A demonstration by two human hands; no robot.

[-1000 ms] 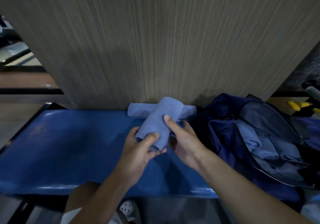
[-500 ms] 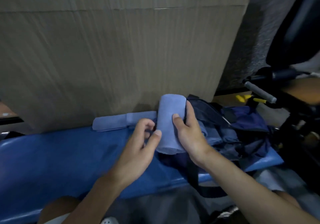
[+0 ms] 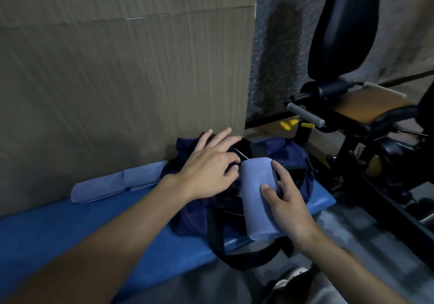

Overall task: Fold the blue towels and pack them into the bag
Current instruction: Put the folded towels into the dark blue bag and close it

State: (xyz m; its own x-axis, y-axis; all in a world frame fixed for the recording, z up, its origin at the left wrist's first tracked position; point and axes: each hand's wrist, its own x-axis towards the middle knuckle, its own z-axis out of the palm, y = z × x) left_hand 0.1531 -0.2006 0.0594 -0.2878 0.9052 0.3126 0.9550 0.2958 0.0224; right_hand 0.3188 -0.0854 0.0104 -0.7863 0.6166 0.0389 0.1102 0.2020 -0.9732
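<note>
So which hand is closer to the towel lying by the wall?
Left. The left hand rests on the dark blue bag, just right of the folded towel. The right hand is farther right, holding the rolled towel.

light blue towel [image 3: 257,193], navy bag [image 3: 291,155], blue bench [image 3: 70,233]
</note>
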